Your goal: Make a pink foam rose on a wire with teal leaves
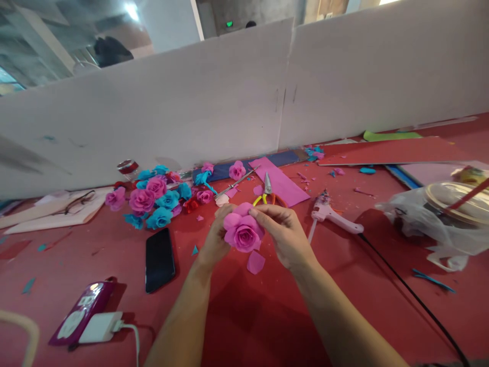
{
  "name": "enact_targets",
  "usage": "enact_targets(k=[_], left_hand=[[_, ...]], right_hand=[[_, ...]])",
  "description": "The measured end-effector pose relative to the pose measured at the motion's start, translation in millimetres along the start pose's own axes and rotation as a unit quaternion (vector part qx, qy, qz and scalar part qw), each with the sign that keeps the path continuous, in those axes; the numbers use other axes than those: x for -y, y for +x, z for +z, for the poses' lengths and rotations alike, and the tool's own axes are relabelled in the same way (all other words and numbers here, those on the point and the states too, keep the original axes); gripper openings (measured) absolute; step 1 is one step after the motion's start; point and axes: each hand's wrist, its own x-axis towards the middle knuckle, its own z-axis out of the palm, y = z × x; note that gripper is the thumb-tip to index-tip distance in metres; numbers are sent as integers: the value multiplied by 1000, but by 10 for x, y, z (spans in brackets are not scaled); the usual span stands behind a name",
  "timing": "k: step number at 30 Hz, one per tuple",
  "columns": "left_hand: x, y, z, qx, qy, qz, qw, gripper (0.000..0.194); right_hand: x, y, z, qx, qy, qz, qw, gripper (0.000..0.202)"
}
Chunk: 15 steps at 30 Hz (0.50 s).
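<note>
A pink paper rose (244, 237) is held up between my two hands over the red table. My left hand (217, 235) is closed around its underside from the left, its fingertips mostly hidden behind the petals. With thumb and index finger, my right hand (284, 232) pinches an outer petal (243, 209) at the flower's top right edge. Just below the rose lies a loose pink petal (255, 262). Scissors (268, 189) with yellow and orange handles rest beyond my hands, beside a pink paper sheet (284, 183).
A pink glue gun (334, 216) with a black cord lies to the right, near a plastic-wrapped container (454, 209). Finished pink, blue and red paper flowers (156, 196) cluster at left, behind a phone (159, 261). A white partition (229, 97) bounds the table's back.
</note>
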Motion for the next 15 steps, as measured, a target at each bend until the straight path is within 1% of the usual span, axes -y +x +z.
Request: enact_targets(k=[4,8,11,13,15], left_hand=[[53,-19,-20,17,33,30,999,31],[67,-27,-30,32,38,57,997,30],[58,-22,-32,46,25,67,996,23],[56,-17,-35,57,17,76,995,16],[56,-10,-41,65,13,88,994,14]], right_hand=[[-17,-9,-16,6,17,-7,1000,29],[-19,-15,-31,35,-16,24,999,42],[-13,-20,-46,46,-30,34,998,45],[-13,-20,-55,49,-26,36,998,45],[-15,-16,-58,52,-12,38,998,44]])
